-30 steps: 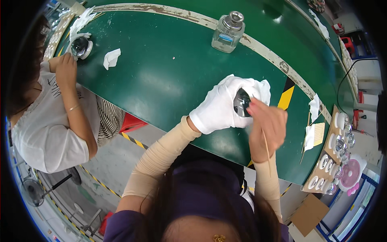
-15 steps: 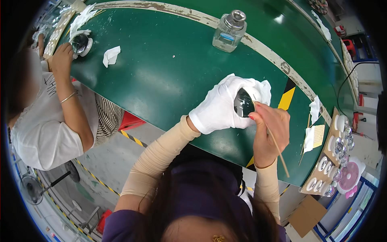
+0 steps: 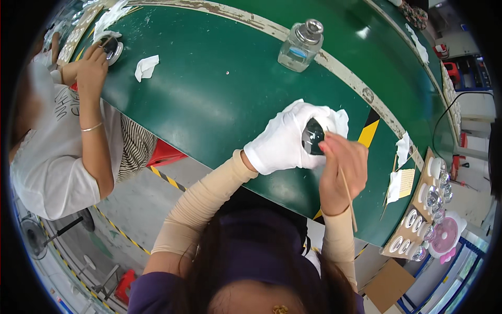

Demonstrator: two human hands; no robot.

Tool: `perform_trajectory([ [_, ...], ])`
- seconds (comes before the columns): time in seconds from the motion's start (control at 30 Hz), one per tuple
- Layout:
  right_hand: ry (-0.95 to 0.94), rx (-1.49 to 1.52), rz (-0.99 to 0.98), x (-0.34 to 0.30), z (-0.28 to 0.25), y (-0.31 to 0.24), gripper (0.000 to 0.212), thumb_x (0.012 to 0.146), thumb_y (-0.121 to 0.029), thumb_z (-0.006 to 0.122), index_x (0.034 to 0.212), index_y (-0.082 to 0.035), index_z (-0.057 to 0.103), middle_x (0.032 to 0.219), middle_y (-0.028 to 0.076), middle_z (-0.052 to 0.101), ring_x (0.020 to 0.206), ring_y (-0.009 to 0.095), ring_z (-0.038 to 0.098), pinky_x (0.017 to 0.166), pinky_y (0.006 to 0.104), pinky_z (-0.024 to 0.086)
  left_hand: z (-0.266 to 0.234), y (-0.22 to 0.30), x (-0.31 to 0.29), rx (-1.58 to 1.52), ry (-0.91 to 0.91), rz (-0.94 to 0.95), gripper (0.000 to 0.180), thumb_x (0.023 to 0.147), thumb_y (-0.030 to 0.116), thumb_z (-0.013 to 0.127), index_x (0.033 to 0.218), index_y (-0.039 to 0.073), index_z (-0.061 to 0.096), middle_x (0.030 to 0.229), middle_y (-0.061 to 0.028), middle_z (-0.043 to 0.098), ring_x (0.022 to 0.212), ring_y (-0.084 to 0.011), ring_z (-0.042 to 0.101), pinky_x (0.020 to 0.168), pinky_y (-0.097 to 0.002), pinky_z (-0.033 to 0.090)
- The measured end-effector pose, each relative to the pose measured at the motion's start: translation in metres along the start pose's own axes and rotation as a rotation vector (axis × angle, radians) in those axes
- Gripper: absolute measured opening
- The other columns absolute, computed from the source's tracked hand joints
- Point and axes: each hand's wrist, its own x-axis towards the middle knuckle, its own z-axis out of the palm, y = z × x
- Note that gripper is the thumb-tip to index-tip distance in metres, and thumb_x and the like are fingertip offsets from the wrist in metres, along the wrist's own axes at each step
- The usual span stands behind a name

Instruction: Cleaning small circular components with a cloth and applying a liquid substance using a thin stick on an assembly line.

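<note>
My left hand (image 3: 285, 138), in a white glove, is closed around a round, glossy dark glass piece (image 3: 312, 137) and holds it above the green table. Some white cloth (image 3: 341, 121) shows at the far side of that glove. My bare right hand (image 3: 342, 165) pinches a thin wooden stick (image 3: 347, 194) at the right edge of the glass. The stick's upper end is at the glass, partly covered by my fingers; its long lower part slants down past my palm. Whether the tip touches the surface I cannot tell.
A clear square bottle with a metal top (image 3: 300, 47) stands on the table (image 3: 209, 115). To the right lie white cloths (image 3: 402, 149), sticks and a beige pad (image 3: 407, 183), beside a board of glass domes (image 3: 413, 225). At left, a co-worker (image 3: 68, 146) handles another dark glass piece.
My right hand has shifted slightly left over the glass, and the stick's lower end has swung left. The co-worker's hand has moved a little to the right. The whole view has tilted slightly.
</note>
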Motion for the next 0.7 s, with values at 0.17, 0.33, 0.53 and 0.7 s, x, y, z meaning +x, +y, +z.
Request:
perform_trajectory([
  [0.17,-0.007,-0.009,0.045,-0.007,-0.009,0.0,0.017,0.075,0.005,0.072,0.09,0.0,0.066,0.089,0.01,0.069,0.076,0.025,0.059,0.071,0.033,0.045,-0.002,0.005,0.003,-0.051,-0.031,-0.017,0.044,0.063,0.022,0.082,0.099,0.015,0.058,0.102,-0.0032,0.063,0.095,-0.0301,0.059,0.091,-0.0366,0.043],
  [0.33,-0.025,0.003,0.047,-0.001,0.0,-0.002,0.01,0.078,0.009,0.068,0.087,0.005,0.068,0.087,0.014,0.07,0.078,0.024,0.062,0.069,0.0301,0.047,-0.004,-0.001,0.0,0.0,-0.025,-0.043,0.048,0.063,0.026,0.083,0.102,0.013,0.057,0.104,-0.0056,0.062,0.098,-0.0308,0.058,0.093,-0.0386,0.044],
  [0.53,-0.025,-0.022,0.092,0.004,0.0,-0.003,0.011,0.077,0.009,0.068,0.087,0.004,0.068,0.089,0.012,0.07,0.078,0.024,0.061,0.069,0.0298,0.047,-0.004,-0.004,-0.001,0.091,-0.044,-0.046,0.062,0.063,0.031,0.084,0.114,0.01,0.055,0.108,-0.0115,0.06,0.104,-0.0342,0.056,0.093,-0.0413,0.046],
  [0.7,-0.044,-0.077,0.046,0.0,-0.005,-0.006,0.012,0.076,0.008,0.069,0.087,0.003,0.067,0.087,0.012,0.069,0.076,0.024,0.06,0.071,0.0307,0.046,-0.003,-0.005,-0.002,0.11,-0.015,-0.042,0.062,0.062,0.019,0.082,0.115,0.013,0.052,0.104,-0.0071,0.059,0.098,-0.0316,0.055,0.088,-0.0403,0.047],
])
